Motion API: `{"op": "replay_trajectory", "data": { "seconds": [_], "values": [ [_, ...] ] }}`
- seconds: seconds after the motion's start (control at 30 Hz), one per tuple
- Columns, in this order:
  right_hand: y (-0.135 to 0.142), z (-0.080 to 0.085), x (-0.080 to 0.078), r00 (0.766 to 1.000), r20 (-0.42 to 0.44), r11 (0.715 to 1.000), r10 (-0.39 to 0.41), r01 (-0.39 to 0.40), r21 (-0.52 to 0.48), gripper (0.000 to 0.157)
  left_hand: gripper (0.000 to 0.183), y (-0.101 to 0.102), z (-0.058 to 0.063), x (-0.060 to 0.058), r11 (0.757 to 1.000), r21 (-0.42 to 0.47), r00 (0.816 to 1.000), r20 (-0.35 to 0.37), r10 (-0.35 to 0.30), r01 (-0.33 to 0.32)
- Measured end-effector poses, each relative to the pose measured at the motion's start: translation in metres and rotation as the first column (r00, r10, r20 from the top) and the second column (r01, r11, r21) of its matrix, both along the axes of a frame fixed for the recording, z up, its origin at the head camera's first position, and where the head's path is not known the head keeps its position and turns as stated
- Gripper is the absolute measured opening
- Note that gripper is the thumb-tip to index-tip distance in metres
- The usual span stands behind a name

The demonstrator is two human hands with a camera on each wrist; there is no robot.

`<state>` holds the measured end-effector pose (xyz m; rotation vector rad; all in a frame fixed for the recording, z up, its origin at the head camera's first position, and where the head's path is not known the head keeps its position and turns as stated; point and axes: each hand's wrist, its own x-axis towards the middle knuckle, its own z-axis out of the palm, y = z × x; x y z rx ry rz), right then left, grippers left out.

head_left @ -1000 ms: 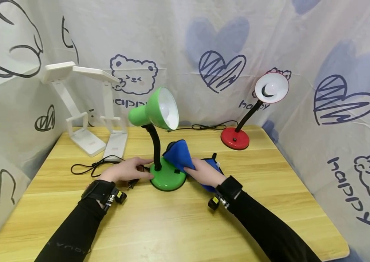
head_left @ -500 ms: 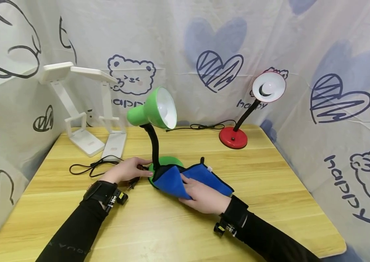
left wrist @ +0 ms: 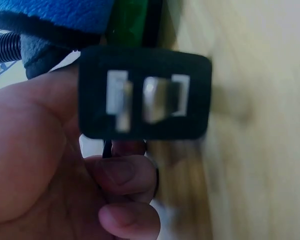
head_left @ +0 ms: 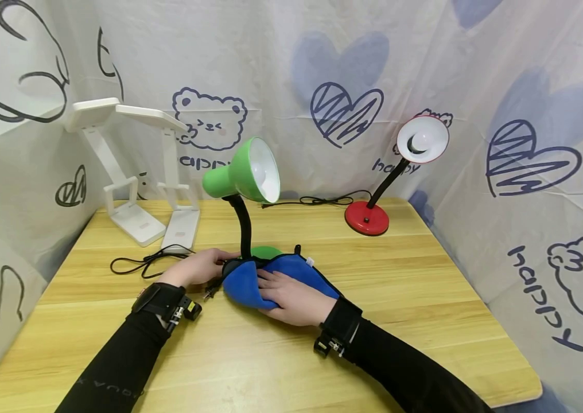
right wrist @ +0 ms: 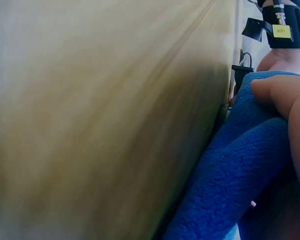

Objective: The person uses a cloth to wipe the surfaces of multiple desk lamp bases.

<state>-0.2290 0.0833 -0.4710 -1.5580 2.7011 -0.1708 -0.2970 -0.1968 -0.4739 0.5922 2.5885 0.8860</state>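
Observation:
A green desk lamp (head_left: 242,175) with a black bendable neck stands mid-table. My left hand (head_left: 195,268) holds the left side of its base, the fingertips hidden behind the neck and the cloth. My right hand (head_left: 295,297) grips a blue cleaning cloth (head_left: 242,287) with dark edging and presses it over the base, where only the far green rim (head_left: 267,251) shows. A fold of cloth covers the right fingertips; in the right wrist view the thumb (right wrist: 277,92) lies on the cloth. The lamp's black two-pin plug (left wrist: 145,95) hangs close before the left wrist camera, by my curled fingers.
Two white folding desk lamps (head_left: 136,223) stand at the back left. A looped black cord (head_left: 139,265) lies in front of them. At the back right is a red desk lamp (head_left: 367,218), its cord (head_left: 322,201) along the rear edge. Printed curtains (head_left: 281,69) surround the table.
My right hand has brought the cloth from the base's right rear to its front, then leftward, covering most of the base. My left hand stays put at the lamp.

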Motion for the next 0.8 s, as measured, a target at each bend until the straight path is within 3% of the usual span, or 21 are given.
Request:
{"op": "replay_trajectory", "data": {
  "seconds": [0.37, 0.63, 0.8],
  "values": [
    [0.025, 0.012, -0.001, 0.993, 0.055, 0.989, -0.103, 0.108, -0.096, 0.047, 0.045, 0.003, 0.002, 0.001, 0.999, -0.020, 1.000, -0.008, 0.029, -0.029],
    [0.013, 0.010, -0.025, 0.987, 0.050, 0.986, -0.154, 0.157, -0.060, 0.047, 0.045, 0.003, 0.002, 0.001, 0.999, -0.027, 0.999, -0.006, 0.037, -0.037],
    [0.002, 0.013, -0.044, 0.975, 0.095, 0.978, -0.203, 0.206, -0.025, 0.046, 0.046, 0.002, 0.002, 0.000, 0.999, -0.028, 1.000, -0.012, 0.027, -0.027]
  ]
}}
